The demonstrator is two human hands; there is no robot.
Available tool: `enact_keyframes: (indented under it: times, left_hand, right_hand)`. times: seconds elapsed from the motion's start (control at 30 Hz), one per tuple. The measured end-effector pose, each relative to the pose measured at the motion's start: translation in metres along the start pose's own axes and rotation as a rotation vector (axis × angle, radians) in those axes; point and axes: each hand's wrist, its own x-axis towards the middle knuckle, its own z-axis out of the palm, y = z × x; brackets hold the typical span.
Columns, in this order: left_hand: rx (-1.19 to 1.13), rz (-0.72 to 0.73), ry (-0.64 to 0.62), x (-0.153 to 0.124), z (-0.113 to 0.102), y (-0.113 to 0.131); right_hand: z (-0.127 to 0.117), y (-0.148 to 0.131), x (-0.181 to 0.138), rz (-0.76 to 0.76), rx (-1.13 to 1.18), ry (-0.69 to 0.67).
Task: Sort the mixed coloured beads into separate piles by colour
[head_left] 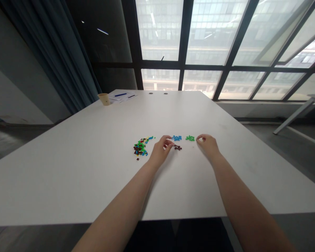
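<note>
Small pieces like toy bricks lie on the white table in front of me. My left hand [162, 149] is curled, its thumb and fingertips close together at the edge of a small brown pile [177, 147]. Just beyond those fingers lies a blue pile [176, 138]. To the right is a green pile [190, 138], with my right hand [208, 142] beside it, thumb and forefinger pinched together. What either hand holds, if anything, is too small to make out. Left of my left hand spreads a mixed heap [140, 147] of brown, green, blue, red and yellow pieces.
A single brown piece [138, 159] lies apart, nearer me than the mixed heap. At the table's far left stand a paper cup [104, 99] and papers [117, 96] with a blue pen [120, 95] on them. The white table [94, 182] ends close to my body.
</note>
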Motion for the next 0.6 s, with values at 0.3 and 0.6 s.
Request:
enact_keyframes:
  times: [0.3, 0.6]
  left_hand:
    - [0.043, -0.01, -0.054, -0.002, 0.003, 0.005]
    - [0.211, -0.098, 0.426, 0.01, -0.028, -0.018]
  right_hand:
    - [0.017, 0.004, 0.002, 0.09, -0.048, -0.094]
    - [0.0, 0.004, 0.0, 0.162, 0.006, 0.004]
